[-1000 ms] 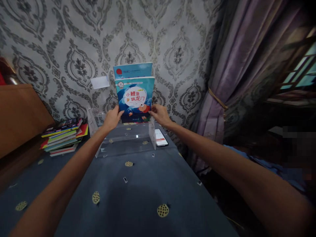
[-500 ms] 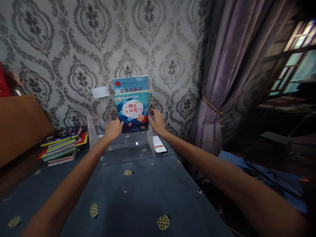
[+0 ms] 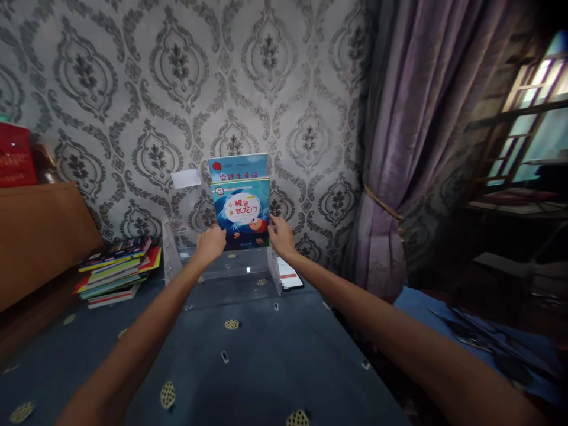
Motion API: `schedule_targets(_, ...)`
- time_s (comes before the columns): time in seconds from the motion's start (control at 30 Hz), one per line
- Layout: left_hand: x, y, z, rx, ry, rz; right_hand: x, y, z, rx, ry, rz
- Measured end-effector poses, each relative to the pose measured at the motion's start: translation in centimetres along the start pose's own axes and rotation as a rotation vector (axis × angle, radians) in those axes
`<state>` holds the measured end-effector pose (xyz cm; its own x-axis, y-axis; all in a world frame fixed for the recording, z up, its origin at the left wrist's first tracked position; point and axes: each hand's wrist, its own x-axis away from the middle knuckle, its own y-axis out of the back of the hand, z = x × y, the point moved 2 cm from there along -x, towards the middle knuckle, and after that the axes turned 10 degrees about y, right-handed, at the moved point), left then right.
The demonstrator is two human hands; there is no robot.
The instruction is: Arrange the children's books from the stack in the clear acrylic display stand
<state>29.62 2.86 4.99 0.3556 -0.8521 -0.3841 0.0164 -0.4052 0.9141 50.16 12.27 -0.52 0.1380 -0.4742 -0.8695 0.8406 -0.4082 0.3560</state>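
A blue picture book (image 3: 243, 222) with a white title patch and a red fish stands upright, its cover facing me. My left hand (image 3: 212, 241) is closed on its lower left edge. My right hand (image 3: 281, 235) has its fingers closed at the right edge. Behind rises a taller light-blue book (image 3: 239, 164), whose lower part is hidden. Both books are above or within a clear plastic rack (image 3: 172, 251); whether they rest on it I cannot tell.
A pile of books (image 3: 116, 273) lies at left beside a wooden cabinet (image 3: 44, 236). A phone (image 3: 290, 274) with a lit screen lies right of the rack. The patterned wall stands close behind, and a tied purple curtain (image 3: 390, 154) hangs at right.
The whole view has shifted, so everything appears slightly lower. My right hand's fingers have closed in against the book's right edge. My left hand keeps its hold.
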Motion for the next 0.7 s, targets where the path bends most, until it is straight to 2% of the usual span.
schedule_targets(0.7,-0.55,-0.18,-0.02,0.01,0.009,0.05,0.09,-0.41,-0.93,0.006,0.04,-0.02)
